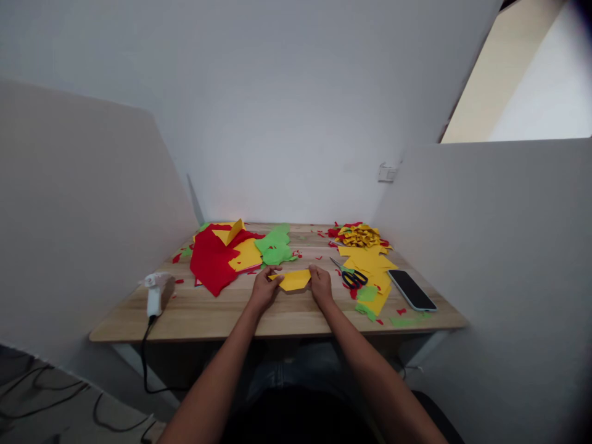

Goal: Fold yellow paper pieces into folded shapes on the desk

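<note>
A folded piece of yellow paper is stretched between my two hands, just above the front middle of the wooden table. My left hand pinches its left end between thumb and fingers. The right end is gripped by my right hand. To the right of that hand lie scissors with black handles, their blades pointing to the back left. Behind my left hand is a green paper piece.
Red sheets and yellow sheets lie at the left. A white glue gun stands at the left edge, its cord hanging down. At the right are yellow paper, a heap of folded strips and a phone.
</note>
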The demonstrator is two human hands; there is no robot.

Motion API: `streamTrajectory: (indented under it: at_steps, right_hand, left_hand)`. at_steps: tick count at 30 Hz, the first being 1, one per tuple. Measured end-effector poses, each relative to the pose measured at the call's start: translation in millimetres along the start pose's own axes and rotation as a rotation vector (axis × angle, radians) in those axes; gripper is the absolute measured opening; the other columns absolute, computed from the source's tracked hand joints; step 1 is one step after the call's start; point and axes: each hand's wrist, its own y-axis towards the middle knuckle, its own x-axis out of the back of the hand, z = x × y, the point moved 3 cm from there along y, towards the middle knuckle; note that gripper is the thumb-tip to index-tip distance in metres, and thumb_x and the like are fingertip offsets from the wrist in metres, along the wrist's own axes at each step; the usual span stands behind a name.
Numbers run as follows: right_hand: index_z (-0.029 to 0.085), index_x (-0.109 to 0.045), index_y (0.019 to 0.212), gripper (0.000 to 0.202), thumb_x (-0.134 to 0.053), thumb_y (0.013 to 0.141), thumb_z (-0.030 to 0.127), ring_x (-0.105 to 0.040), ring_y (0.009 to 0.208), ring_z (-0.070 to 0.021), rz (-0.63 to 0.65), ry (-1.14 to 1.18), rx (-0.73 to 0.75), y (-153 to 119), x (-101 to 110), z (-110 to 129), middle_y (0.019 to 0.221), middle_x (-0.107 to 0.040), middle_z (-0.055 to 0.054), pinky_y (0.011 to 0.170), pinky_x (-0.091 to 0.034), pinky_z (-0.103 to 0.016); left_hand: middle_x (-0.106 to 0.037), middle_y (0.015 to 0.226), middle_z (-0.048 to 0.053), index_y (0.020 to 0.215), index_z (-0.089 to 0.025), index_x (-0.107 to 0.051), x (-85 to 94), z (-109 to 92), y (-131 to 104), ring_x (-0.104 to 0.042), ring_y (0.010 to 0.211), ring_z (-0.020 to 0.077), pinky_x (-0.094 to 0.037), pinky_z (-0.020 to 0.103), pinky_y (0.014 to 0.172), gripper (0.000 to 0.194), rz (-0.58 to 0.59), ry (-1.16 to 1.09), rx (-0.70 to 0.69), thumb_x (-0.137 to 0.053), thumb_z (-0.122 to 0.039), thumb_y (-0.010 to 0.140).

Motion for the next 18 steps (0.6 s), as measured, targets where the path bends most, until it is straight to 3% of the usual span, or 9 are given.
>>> streamTrajectory:
  at_steps: [3, 5, 8, 12, 18]
  right_hand:
    - [0.016, -0.056, 0.078, 0.052, -0.029, 0.091, 0.058, -0.046, 0.044, -0.0122, -0.106, 0.140, -0.103, 3.6, 6.1, -5.5, 0.055, -0.051, 0.000, 0.042, -0.035, -0.022]
    - [0.016, -0.057, 0.087, 0.050, -0.030, 0.090, 0.057, -0.044, 0.042, -0.0112, -0.097, 0.211, -0.137, 4.7, 6.0, -6.6, 0.057, -0.051, 0.001, 0.040, -0.034, -0.021]
    - [0.016, -0.060, 0.094, 0.043, -0.048, 0.084, 0.055, -0.047, 0.044, -0.0114, 0.060, 0.205, -0.091, 4.1, -1.2, -4.6, 0.058, -0.054, 0.002, 0.041, -0.035, -0.020]
    - [0.014, -0.065, 0.082, 0.036, -0.059, 0.079, 0.049, -0.059, 0.061, -0.0146, 0.261, 0.045, 0.025, -0.1, -10.5, -2.7, 0.070, -0.065, -0.004, 0.053, -0.043, -0.021]
    - [0.013, -0.068, 0.076, 0.036, -0.058, 0.082, 0.047, -0.059, 0.057, -0.0158, 0.347, -0.090, 0.006, -5.0, -11.2, -2.8, 0.064, -0.067, -0.006, 0.051, -0.041, -0.022]
  left_hand:
    - [-0.051, 0.064, -0.005, 0.094, -0.015, -0.063, 0.1, -3.2, -1.0, -0.045, 0.047, 0.0071, -0.035, 0.019, 0.044, 0.039, -0.023, -0.013, 0.013, -0.075, -0.037, 0.064]
    - [-0.054, 0.066, -0.004, 0.092, -0.016, -0.062, 0.1, -5.6, -1.5, -0.046, 0.046, 0.0072, -0.036, 0.019, 0.044, 0.039, -0.045, -0.028, 0.018, -0.075, -0.038, 0.063]
    - [-0.060, 0.072, -0.001, 0.086, -0.014, -0.064, -1.0, -9.0, -1.7, -0.049, 0.048, 0.0078, -0.040, 0.021, 0.046, 0.038, -0.049, -0.017, 0.010, -0.077, -0.037, 0.059]
    - [-0.062, 0.072, 0.000, 0.085, -0.014, -0.065, -2.0, -11.2, -1.9, -0.051, 0.049, 0.0087, -0.042, 0.021, 0.047, 0.038, -0.040, -0.009, -0.002, -0.078, -0.037, 0.057]
    - [-0.060, 0.068, -0.001, 0.087, -0.015, -0.065, -3.3, -10.5, -4.4, -0.049, 0.047, 0.0086, -0.040, 0.021, 0.046, 0.040, -0.044, -0.015, 0.041, -0.079, -0.038, 0.058]
